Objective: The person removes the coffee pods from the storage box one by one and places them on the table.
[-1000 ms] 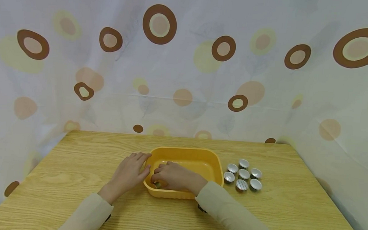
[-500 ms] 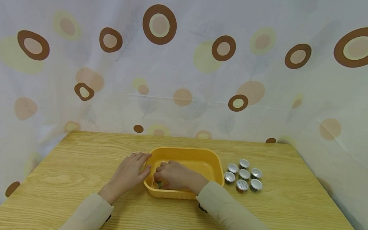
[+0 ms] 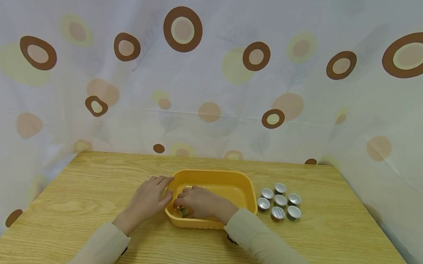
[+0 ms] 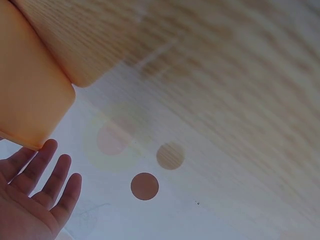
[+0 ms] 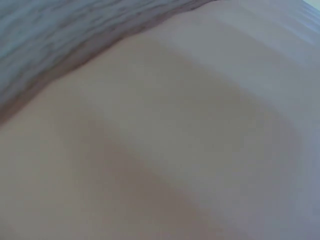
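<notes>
A yellow plastic tub (image 3: pixel 246 188) stands on the wooden table. My left hand (image 3: pixel 146 196) is at its left end, fingertips right at the rim. In the left wrist view the fingers of that hand (image 4: pixel 35 195) are spread and nearly straight beside the tub's corner (image 4: pixel 35 80). Inside the tub, my right hand (image 3: pixel 199 202) reaches down at the left, its fingers bent around a small olive-brown cup (image 3: pixel 183 212) that lies tipped near the front wall. The palm hides part of that cup. A pale, blurred wall fills the right wrist view.
Several small foil-lidded cups (image 3: pixel 280 200) stand in a cluster just right of the tub, lids up; one lid (image 3: pixel 278 212) bears print. The table (image 3: pixel 70 196) reaches back to a hanging patterned cloth (image 3: pixel 213 88).
The right hand and the small cup have shifted slightly within the tub. My left hand has stayed at the rim, and the cluster of cups is unmoved.
</notes>
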`<state>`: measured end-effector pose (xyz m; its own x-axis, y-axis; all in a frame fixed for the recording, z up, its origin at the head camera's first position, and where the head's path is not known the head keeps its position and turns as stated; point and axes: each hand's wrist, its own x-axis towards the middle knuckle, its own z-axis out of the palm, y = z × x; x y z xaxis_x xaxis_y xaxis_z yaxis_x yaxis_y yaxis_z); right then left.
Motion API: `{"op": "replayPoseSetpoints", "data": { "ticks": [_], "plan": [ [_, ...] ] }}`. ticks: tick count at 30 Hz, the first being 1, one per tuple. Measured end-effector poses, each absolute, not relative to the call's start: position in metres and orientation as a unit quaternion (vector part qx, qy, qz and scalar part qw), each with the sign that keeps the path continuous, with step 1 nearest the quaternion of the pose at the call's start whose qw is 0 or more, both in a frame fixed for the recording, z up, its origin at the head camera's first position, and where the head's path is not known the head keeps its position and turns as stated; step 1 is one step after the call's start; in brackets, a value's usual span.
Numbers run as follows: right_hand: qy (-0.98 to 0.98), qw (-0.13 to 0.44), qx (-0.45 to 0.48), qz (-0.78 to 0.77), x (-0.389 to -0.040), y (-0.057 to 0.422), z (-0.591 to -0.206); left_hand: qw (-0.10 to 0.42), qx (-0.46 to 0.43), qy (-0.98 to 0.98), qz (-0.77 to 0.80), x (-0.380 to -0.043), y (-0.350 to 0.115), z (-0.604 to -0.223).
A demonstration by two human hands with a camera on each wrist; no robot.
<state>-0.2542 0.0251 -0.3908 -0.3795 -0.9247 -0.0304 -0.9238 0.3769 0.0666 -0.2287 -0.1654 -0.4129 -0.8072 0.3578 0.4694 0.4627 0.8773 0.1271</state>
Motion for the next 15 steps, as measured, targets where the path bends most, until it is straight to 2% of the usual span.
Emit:
{"op": "replayPoseSetpoints", "data": {
  "ticks": [15],
  "plan": [
    [-0.829,-0.001,0.559,-0.015,-0.2551,0.0243,-0.3919,0.218,-0.215,-0.944,-0.121,-0.2280,-0.1654,-0.4128]
  ]
}}
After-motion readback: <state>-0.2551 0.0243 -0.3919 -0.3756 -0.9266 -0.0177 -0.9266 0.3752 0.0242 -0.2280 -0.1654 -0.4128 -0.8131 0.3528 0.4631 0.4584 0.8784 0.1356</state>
